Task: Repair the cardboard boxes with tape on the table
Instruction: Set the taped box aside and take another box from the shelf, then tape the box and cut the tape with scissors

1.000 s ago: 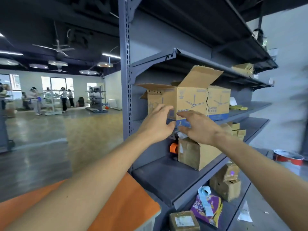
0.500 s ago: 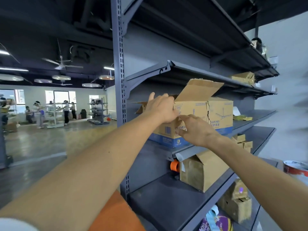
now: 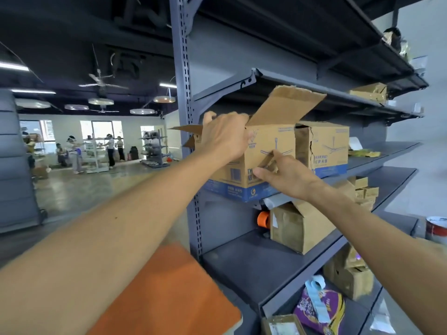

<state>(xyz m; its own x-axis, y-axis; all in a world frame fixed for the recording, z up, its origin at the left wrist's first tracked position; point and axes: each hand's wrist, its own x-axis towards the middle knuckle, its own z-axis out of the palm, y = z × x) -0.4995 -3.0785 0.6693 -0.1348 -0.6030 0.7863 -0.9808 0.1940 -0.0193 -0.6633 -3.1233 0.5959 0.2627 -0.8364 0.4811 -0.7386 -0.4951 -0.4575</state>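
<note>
A brown cardboard box [image 3: 273, 143] with a blue bottom band and a fan drawing stands on a grey shelf [image 3: 377, 163], its top flaps standing open. My left hand [image 3: 227, 134] grips the box's upper left corner, fingers curled over the rim. My right hand [image 3: 283, 172] pinches a torn piece of cardboard on the box's front face. A second, torn box [image 3: 324, 146] of the same print stands just to its right. An orange tape roll [image 3: 263, 217] lies on the shelf below, beside a plain brown box [image 3: 297, 226].
An orange table top [image 3: 169, 293] is at the lower left. Lower shelves hold small boxes [image 3: 348, 279] and a purple bag [image 3: 321, 310]. A red-and-white can [image 3: 436, 228] stands at the right. People work at racks far off across the open floor [image 3: 96, 184].
My left hand has gone from the box's lower front up to its top left corner. My right hand has shifted onto the front face. The camera has come closer and tilted up.
</note>
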